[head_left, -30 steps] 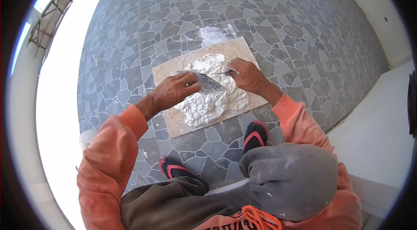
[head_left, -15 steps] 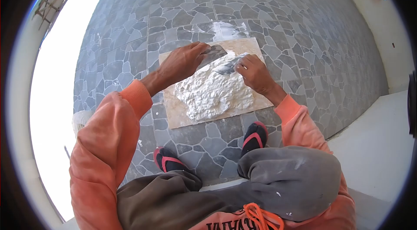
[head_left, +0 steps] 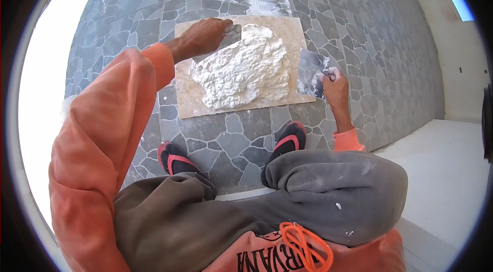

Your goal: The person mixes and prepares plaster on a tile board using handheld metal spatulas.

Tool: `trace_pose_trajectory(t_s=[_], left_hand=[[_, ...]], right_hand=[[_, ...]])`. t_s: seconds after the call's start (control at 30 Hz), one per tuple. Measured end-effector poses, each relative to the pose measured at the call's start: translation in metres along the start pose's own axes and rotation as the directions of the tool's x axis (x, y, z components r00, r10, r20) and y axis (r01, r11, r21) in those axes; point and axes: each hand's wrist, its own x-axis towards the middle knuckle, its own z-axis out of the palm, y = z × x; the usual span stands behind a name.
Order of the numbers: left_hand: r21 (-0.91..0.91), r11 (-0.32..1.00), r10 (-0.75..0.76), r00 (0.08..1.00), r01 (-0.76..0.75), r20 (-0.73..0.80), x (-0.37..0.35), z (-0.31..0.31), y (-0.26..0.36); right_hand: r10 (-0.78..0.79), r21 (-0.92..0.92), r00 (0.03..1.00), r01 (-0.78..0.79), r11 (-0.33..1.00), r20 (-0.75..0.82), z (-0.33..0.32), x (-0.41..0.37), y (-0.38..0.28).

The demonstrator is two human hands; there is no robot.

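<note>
From afar, I'm gripping one scraper per hand around the white paste: left hand at eleven o'clock, right hand at three.

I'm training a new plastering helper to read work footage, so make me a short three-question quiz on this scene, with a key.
1. True or false: the left hand is empty.

2. What lies directly under the white paste?
A) a bucket
B) a beige tile
C) a cloth

3. Fill in: the scraper seen apart from the white paste is in the ___ hand.

Key:
1. False; its fingers grip another flat scraper.
2. B
3. right; the right hand holds that scraper to the side of the mound.
</note>
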Motion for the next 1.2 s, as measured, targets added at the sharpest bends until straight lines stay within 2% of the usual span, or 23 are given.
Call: trace_pose_trajectory(t_s=[0.03,0.13,0.23,0.27,0.37,0.47,0.5,0.53,0.6,0.63,0.73,0.77,0.87,1.07,1.2], left_hand=[[-0.032,0.997,-0.065,0.998,0.065,0.015,-0.002,-0.004,0.0],[-0.054,0.998,-0.044,0.997,0.041,-0.063,-0.01,0.0,-0.018],[-0.06,0.994,-0.093,0.994,0.089,-0.058,-0.018,-0.001,-0.019],[-0.061,0.994,-0.099,0.993,0.095,-0.061,-0.02,-0.001,-0.019],[-0.108,0.992,-0.066,0.997,0.06,-0.051,-0.024,0.001,-0.019],[-0.185,0.982,-0.061,0.993,0.042,-0.099,-0.028,-0.004,0.0],[-0.188,0.982,-0.013,0.992,-0.011,-0.128,-0.027,-0.003,0.002],[-0.185,0.983,-0.025,0.994,0.005,-0.106,-0.025,-0.002,0.004],[-0.18,0.983,-0.049,0.997,0.038,-0.057,-0.022,0.003,0.013],[-0.189,0.981,-0.041,0.999,0.033,-0.036,-0.023,0.003,0.018],[-0.214,0.977,-0.013,1.0,0.017,0.021,-0.023,0.004,0.03],[-0.26,0.965,-0.012,1.0,0.012,0.001,-0.022,0.006,0.031],[-0.257,0.965,-0.05,0.999,0.051,0.011,-0.02,0.007,0.036],[-0.229,0.973,-0.021,0.999,0.011,-0.04,-0.01,0.023,0.046],[-0.253,0.967,-0.001,0.999,0.013,0.048,-0.003,0.032,0.063]], right_hand=[[0.132,0.074,0.991,-0.133,0.988,0.013,-0.002,0.002,0.026],[0.353,0.233,0.933,-0.361,0.903,0.076,-0.001,-0.014,0.079],[0.371,0.251,0.927,-0.373,0.893,0.057,0.018,-0.023,0.126],[0.368,0.198,0.928,-0.372,0.907,0.06,0.024,-0.024,0.13],[0.354,0.035,0.933,-0.356,0.934,0.06,0.054,-0.03,0.135],[0.377,-0.015,0.919,-0.378,0.926,0.12,0.081,-0.039,0.121],[0.396,0.008,0.901,-0.404,0.915,0.174,0.087,-0.039,0.117],[0.422,0.207,0.87,-0.476,0.855,0.256,0.093,-0.04,0.114],[0.417,0.54,0.802,-0.597,0.593,0.429,0.104,-0.047,0.11],[0.401,0.622,0.775,-0.632,0.463,0.488,0.103,-0.053,0.09],[0.407,0.63,0.708,-0.703,0.331,0.577,0.108,-0.054,0.077],[0.393,0.632,0.718,-0.694,0.345,0.574,0.109,-0.053,0.073],[0.381,0.631,0.745,-0.666,0.397,0.547,0.109,-0.051,0.058],[0.362,0.594,0.793,-0.607,0.527,0.49,0.113,-0.044,0.036],[0.345,0.575,0.814,-0.577,0.58,0.468,0.112,-0.037,0.014]])
